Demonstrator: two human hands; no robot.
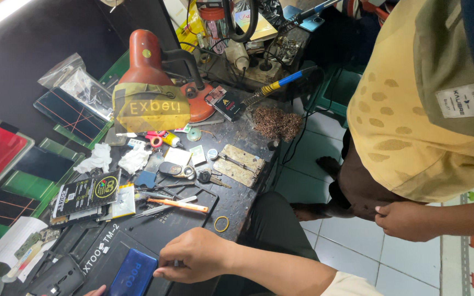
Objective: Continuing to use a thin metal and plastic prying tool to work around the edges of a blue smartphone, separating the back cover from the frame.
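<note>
A blue phone lies back up on a black work mat at the near edge of the bench. My right hand rests just to its right, fingers curled and pinched together beside the phone's edge. I cannot make out anything in the pinch. Only a fingertip of my left hand shows at the bottom edge, left of the phone.
An orange-handled tool, tweezers, a yellow rubber band, keys and a metal plate lie beyond my hand. A red lamp, soldering iron and brass wool stand further back. Another person in yellow stands right.
</note>
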